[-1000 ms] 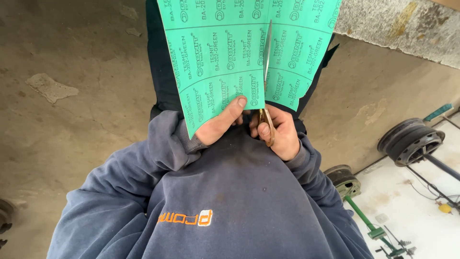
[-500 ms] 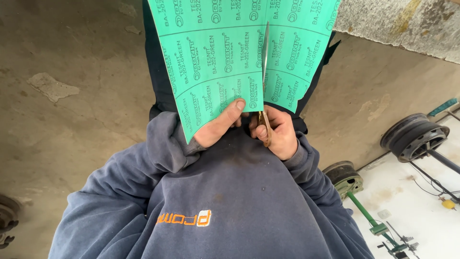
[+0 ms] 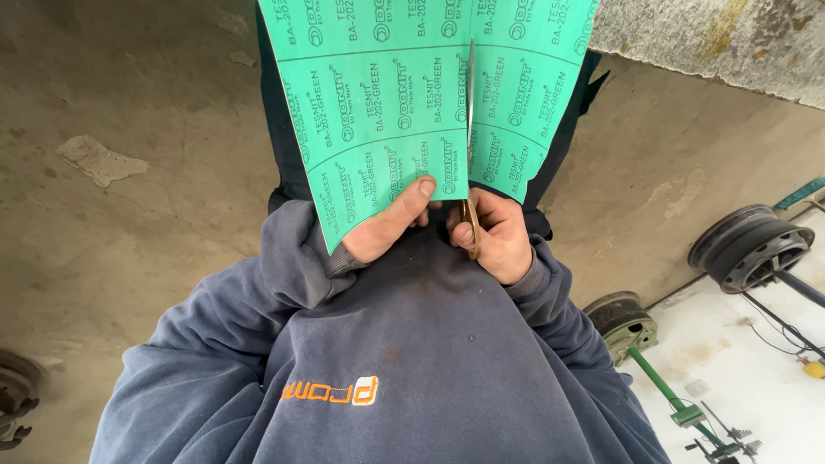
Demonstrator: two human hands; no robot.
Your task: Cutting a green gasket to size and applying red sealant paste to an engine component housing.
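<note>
A large green printed sheet (image 3: 378, 94) hangs in front of me over my dark trousers. My left hand (image 3: 391, 225) pinches its lower edge, thumb on the front face. My right hand (image 3: 497, 236) grips scissors (image 3: 470, 129), whose blades run up a straight cut in the sheet, splitting off a narrower right strip (image 3: 524, 94). Both hands sit close together just above my blue sweatshirt.
Bare concrete floor (image 3: 129, 215) lies to the left with a pale patch (image 3: 99, 159). At the right are a black wheel rim (image 3: 752, 249), a smaller wheel (image 3: 623, 318), a green bar (image 3: 662, 387) and a white floor area (image 3: 739, 361). A rough wall (image 3: 713, 39) is at the top right.
The sheet and both hands have shifted slightly, and the cut in the green sheet reaches a little further up along the scissor blades.
</note>
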